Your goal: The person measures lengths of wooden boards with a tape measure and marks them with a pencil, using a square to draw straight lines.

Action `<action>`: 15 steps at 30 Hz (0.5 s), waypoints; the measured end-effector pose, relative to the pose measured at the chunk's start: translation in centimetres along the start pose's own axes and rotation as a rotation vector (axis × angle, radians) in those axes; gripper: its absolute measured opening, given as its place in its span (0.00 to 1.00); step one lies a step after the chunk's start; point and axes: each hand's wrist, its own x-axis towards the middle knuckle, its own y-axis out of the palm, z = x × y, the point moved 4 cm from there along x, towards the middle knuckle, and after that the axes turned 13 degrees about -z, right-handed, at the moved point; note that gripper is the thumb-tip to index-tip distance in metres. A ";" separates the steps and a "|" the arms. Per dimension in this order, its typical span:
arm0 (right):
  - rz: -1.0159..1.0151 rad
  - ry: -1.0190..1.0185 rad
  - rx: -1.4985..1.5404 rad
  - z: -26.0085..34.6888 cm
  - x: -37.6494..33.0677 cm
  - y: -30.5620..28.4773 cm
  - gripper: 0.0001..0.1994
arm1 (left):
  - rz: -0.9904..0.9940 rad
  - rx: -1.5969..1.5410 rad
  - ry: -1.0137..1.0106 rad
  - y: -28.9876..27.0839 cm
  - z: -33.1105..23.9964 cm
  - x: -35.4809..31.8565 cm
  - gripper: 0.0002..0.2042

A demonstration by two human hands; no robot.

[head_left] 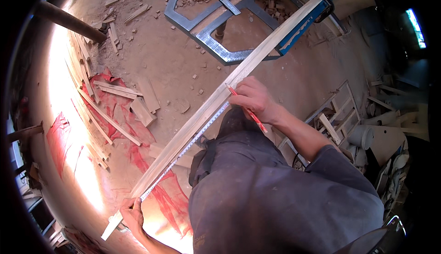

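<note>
A long pale wooden plank (202, 114) slants from the lower left up to the far right. Along its near edge stretches a white measuring tape (183, 152), from my left hand to beside my right. My left hand (132, 213) is closed round the plank near its lower-left end, thumb at the tape; the undersides of its fingers are hidden. Near the middle of the plank, my right hand (254, 98) is closed on a red pencil (258, 122), its tip over the wood. The plank's far end lies on a blue metal beam (301, 28).
A grey metal frame table (209, 42) stands ahead, wood offcuts around it. Wooden strips (110, 116) and red plastic sheeting (172, 203) lie on the floor at left. A dark post (69, 20) rises far left. Scrap wood and a pale bucket (360, 136) crowd the right.
</note>
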 end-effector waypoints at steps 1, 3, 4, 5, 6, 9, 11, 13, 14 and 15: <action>-0.006 0.001 -0.008 -0.8 0.1 -0.8 0.15 | -0.033 -0.029 0.053 1.1 -1.9 -0.7 0.04; -0.001 -0.003 -0.044 -2.7 0.4 -2.5 0.15 | -0.029 -0.057 -0.043 3.3 -5.2 -1.9 0.03; 0.008 -0.009 -0.064 -3.8 0.6 -3.4 0.15 | -0.035 -0.120 0.003 4.4 -7.3 -2.6 0.03; 0.020 -0.012 -0.065 -4.9 0.8 -4.2 0.15 | -0.063 -0.140 -0.015 5.4 -9.1 -3.1 0.03; 0.026 -0.021 -0.076 -5.9 1.1 -4.9 0.14 | -0.076 -0.160 -0.006 6.5 -10.9 -3.7 0.03; 0.087 -0.004 -0.080 -9.4 2.1 -7.5 0.13 | -0.125 -0.149 -0.050 9.5 -16.0 -4.6 0.02; 0.107 -0.019 -0.098 -11.1 2.8 -9.2 0.13 | -0.145 -0.161 -0.030 10.8 -19.3 -5.0 0.02; 0.132 -0.037 -0.127 -13.0 3.3 -10.6 0.13 | -0.155 -0.170 0.034 12.1 -22.3 -5.1 0.03; 0.144 -0.046 -0.141 -13.8 3.5 -11.2 0.13 | -0.172 -0.168 0.047 12.7 -23.6 -5.0 0.03; 0.157 -0.057 -0.155 -14.4 3.7 -11.9 0.13 | -0.192 -0.168 0.062 13.2 -24.7 -5.0 0.03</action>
